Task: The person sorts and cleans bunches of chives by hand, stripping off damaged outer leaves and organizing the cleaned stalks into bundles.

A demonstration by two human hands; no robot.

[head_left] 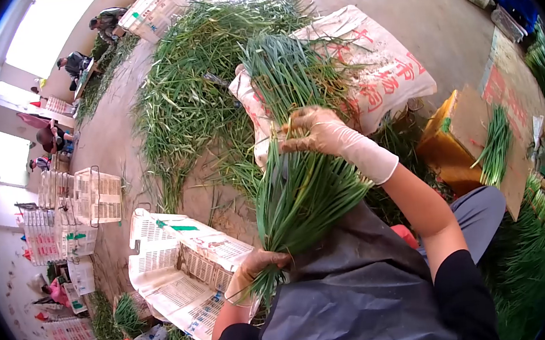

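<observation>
A fanned bunch of green chives (301, 200) slants across my lap in front of a dark apron. My left hand (256, 271), in a thin glove, is closed around its narrow lower end. My right hand (318, 129), in a pale rubber glove, is at the upper end of the bunch, fingers bent in a pinch on a few strands. Just beyond it, more chives (286, 77) lie on a white woven sack (381, 74) with red lettering.
Loose leaves (198, 79) are heaped on the floor ahead. A white plastic crate (183, 264) lies at left, with stacked crates (97, 193) behind. To the right are a yellow box (444, 143) and a small bunch (497, 148) on a board. Several people work along the far left.
</observation>
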